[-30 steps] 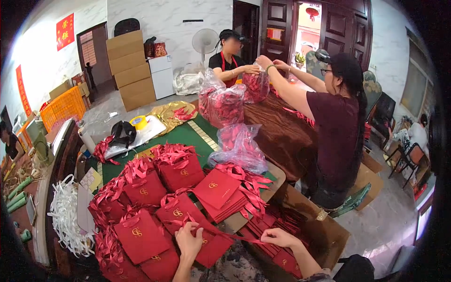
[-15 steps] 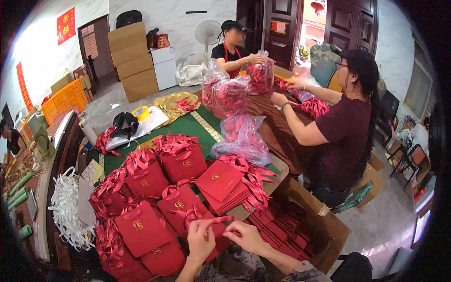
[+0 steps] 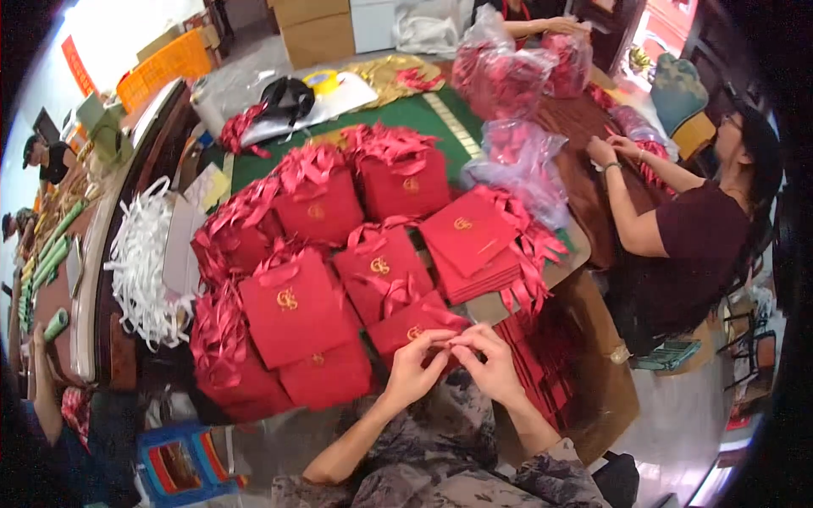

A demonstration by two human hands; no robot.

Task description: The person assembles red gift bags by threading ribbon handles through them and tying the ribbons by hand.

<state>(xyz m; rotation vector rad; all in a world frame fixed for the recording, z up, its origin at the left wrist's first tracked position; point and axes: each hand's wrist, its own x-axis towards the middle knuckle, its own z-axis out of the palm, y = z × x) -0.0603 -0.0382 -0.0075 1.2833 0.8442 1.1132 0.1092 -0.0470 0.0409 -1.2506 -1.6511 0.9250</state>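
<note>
Close together at the near edge of the table, my left hand and my right hand both have their fingers closed in a pinch. Between the fingertips runs a red ribbon, partly hidden by them. It lies over a red paper gift bag with a gold emblem, just beyond my hands. To the left lies another flat red gift bag on a pile of the same kind. Several upright stacks of red bags with loose ribbon handles stand farther back. At the right is a fanned pile of bags.
A cardboard box with dark red bags stands at my right. White ribbons heap at the left. Plastic-wrapped red bundles sit at the back. One co-worker handles red ribbons at right; another person's arm reaches a wrapped bundle.
My view has tilted down and turned, shifting the table up and right in the picture. My hands have come closer together; the ribbon stretched between them earlier is now mostly hidden at my fingertips.
</note>
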